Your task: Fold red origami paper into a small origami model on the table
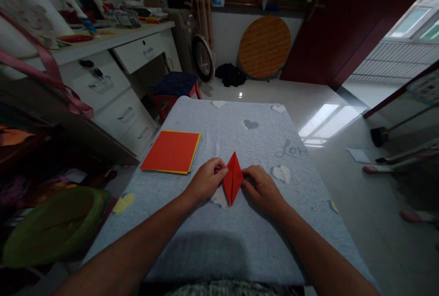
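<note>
A folded red origami paper [235, 175], shaped like a narrow diamond with a seam down its middle, stands out against the pale blue tablecloth [219, 127] between my hands. My left hand [209, 175] pinches its left corner between thumb and fingers. On the other side, my right hand [259, 186] has its curled fingers and thumb on the right corner. A stack of square coloured paper [171, 150], red on top with yellow and blue edges showing beneath, lies to the left of my left hand.
Left of the table are a white desk [113, 44] with drawers, a stool with a dark blue cover [176, 84] and a green-lined bin [56, 225]. A washing machine with its door [203, 58] open and a round wooden board [265, 47] are at the back.
</note>
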